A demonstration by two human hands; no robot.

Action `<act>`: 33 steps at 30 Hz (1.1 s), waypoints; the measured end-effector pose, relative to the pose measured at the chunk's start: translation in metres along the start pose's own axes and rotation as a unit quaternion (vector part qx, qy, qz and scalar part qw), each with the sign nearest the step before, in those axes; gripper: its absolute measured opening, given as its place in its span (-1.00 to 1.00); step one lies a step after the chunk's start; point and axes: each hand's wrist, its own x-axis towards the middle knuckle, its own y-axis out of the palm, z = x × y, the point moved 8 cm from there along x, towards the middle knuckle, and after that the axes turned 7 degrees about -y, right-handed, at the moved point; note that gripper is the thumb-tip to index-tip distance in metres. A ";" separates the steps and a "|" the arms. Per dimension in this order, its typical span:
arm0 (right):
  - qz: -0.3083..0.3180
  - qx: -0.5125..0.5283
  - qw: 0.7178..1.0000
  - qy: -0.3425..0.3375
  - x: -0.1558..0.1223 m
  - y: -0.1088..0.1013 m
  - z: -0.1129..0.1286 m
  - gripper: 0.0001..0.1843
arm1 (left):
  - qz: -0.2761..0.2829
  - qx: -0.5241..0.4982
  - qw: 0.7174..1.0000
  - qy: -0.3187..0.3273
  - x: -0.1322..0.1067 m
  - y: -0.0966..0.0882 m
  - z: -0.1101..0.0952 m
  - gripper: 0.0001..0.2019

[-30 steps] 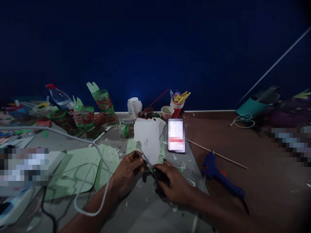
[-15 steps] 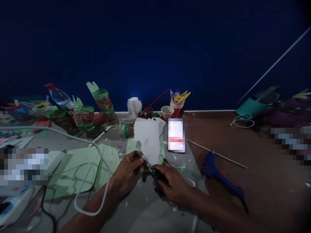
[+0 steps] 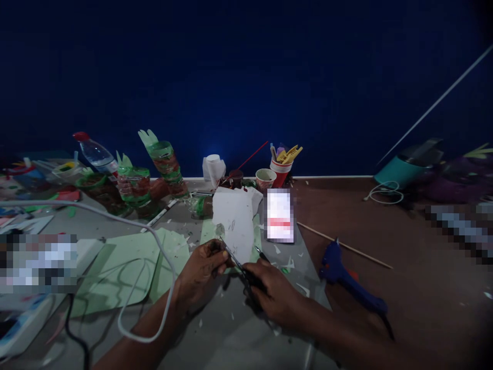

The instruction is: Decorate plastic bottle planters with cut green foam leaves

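My right hand (image 3: 275, 293) is closed round the dark handles of a pair of scissors (image 3: 235, 261), whose blades point up and left. My left hand (image 3: 202, 270) pinches a small pale scrap (image 3: 220, 229) right at the blade tips. Both hands hover low over a grey work surface (image 3: 227, 334) strewn with paper snippets. Just behind the hands lies a white sheet (image 3: 234, 221) with a small pencil mark on it.
Light green paper sheets (image 3: 127, 267) and a white cable (image 3: 154, 288) lie to the left. A blue glue gun (image 3: 346, 280) and a thin wooden stick (image 3: 342, 245) lie to the right. Decorated green bottles (image 3: 134, 185), a water bottle (image 3: 94, 153) and cups with tools (image 3: 281, 167) stand along the blue wall.
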 end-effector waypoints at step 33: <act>-0.056 0.076 0.995 0.018 -0.004 -0.008 -0.013 -0.58 | 0.007 -0.019 1.000 0.016 0.003 -0.020 -0.016 -0.75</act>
